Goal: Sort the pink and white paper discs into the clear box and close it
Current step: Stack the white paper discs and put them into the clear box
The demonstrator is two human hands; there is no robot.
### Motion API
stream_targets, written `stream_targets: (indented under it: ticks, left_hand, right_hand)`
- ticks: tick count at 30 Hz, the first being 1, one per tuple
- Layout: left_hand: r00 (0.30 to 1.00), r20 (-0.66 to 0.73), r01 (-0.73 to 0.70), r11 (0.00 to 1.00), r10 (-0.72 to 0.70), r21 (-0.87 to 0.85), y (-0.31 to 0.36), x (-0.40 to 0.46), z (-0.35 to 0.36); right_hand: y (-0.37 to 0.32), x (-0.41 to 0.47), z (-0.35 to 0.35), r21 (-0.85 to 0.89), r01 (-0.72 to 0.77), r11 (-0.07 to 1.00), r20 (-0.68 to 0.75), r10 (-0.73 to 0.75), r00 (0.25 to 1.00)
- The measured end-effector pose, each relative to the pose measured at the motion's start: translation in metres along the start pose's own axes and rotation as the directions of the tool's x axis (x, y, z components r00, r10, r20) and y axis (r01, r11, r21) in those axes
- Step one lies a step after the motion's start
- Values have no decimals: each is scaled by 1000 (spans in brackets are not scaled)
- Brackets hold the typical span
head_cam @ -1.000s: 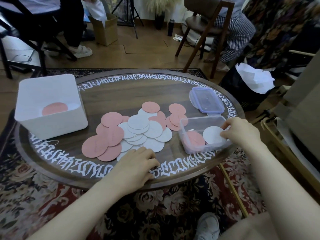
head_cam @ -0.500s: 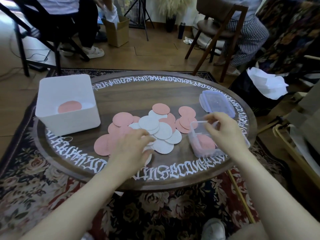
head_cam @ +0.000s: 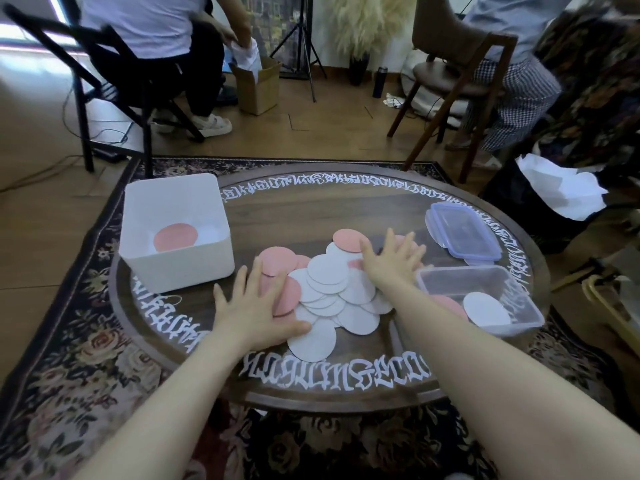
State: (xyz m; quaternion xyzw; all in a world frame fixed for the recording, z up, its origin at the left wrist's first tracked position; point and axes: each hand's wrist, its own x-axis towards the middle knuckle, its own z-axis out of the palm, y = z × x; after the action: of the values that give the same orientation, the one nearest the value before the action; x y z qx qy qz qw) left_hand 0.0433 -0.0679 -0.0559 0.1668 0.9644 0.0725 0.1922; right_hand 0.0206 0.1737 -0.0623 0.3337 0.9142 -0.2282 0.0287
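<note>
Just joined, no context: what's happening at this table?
A person is sorting paper discs. Both hands lie flat with spread fingers on the pile of pink and white discs in the middle of the round table: the left hand on its left side, the right hand on its far right side. The clear box to the right is open, holding one pink and one white disc. Its lid lies on the table behind it. A white bin at left holds a pink disc.

Round wooden table [head_cam: 346, 216]: heap of pink and white paper discs [head_cam: 332, 289] at centre; white square plastic bin [head_cam: 194, 265] to its left; clear rectangular plastic box [head_cam: 519, 317] to its right holds two discs; blue-rimmed clear lid [head_cam: 462, 233] lies behind that box.
</note>
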Motion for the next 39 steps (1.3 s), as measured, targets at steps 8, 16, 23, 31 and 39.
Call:
stream_targets:
  ticks: [8, 16, 23, 31, 39]
  left_hand:
    - [993, 65, -99, 994, 96, 36, -17, 1, -4]
    - [986, 103, -131, 991, 129, 10, -12, -9, 7]
    - [990, 107, -101, 993, 94, 65, -5, -42, 22]
    - [992, 109, -79, 986, 64, 143, 3, -68, 9]
    - [983, -117, -143, 989, 138, -36, 25, -12, 0]
  right_hand:
    - [5, -17, 17, -70, 21, 997, -23, -23, 999]
    - [3, -76, 37, -106, 85, 991, -8, -86, 996]
    - [14, -120, 43, -44, 111, 993, 23, -110, 994]
    - [36, -129, 13, 201, 284, 937, 150, -316, 937]
    - [43, -134, -12, -101, 564, 819, 311, -513, 800]
